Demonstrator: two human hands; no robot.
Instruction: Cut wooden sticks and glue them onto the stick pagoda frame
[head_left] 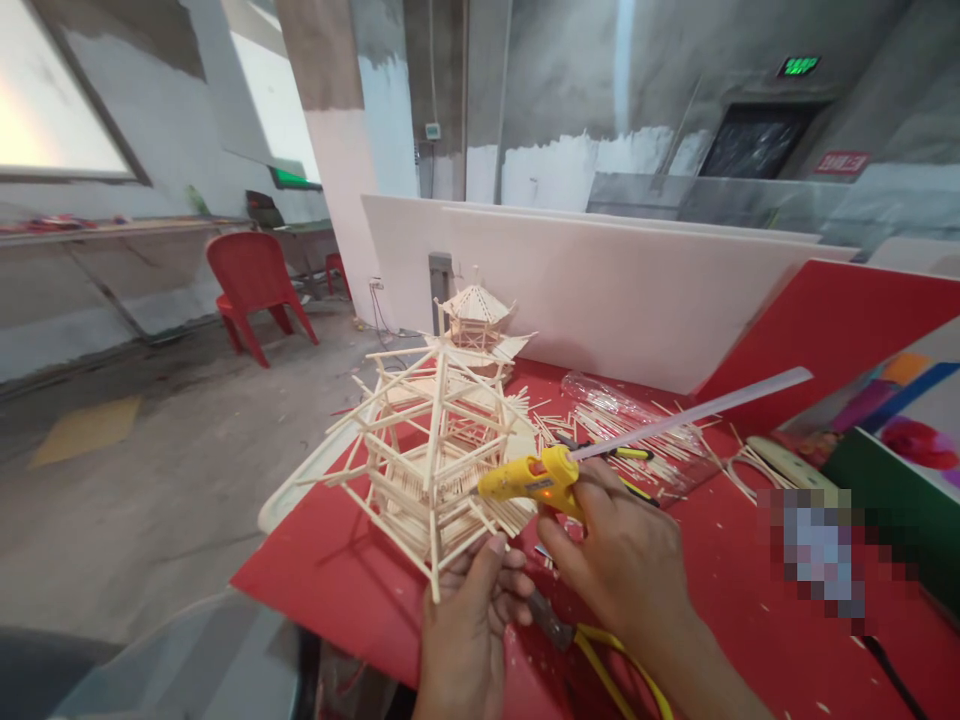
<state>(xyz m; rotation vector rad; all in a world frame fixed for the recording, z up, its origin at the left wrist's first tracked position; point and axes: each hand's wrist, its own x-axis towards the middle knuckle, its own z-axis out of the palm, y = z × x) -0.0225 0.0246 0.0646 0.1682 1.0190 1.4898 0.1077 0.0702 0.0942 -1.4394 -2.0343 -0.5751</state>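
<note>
Hands are meeting low in the head view, at about six o'clock. Left hand [469, 620] is gripping the lower edge of a wooden stick frame [431, 450], fingers curled around its sticks, tilting the roof-shaped structure up over the red table [750, 620]. Right hand [626, 565] is closing around a yellow glue gun [536, 480], whose nozzle is pointing toward nine o'clock and touching the frame's right side; a long clear glue stick [690, 412] is jutting out of the gun's back toward two o'clock.

Behind the frame, toward twelve o'clock, a finished stick pagoda [480, 320] is standing on the table. Loose sticks [600, 425] are lying scattered at one o'clock, partly in a clear wrapper. Yellow-handled pliers [592, 640] are lying just under the right wrist. White boards [615, 290] are leaning along the table's far side, and a red chair [251, 280] is standing well apart at ten o'clock.
</note>
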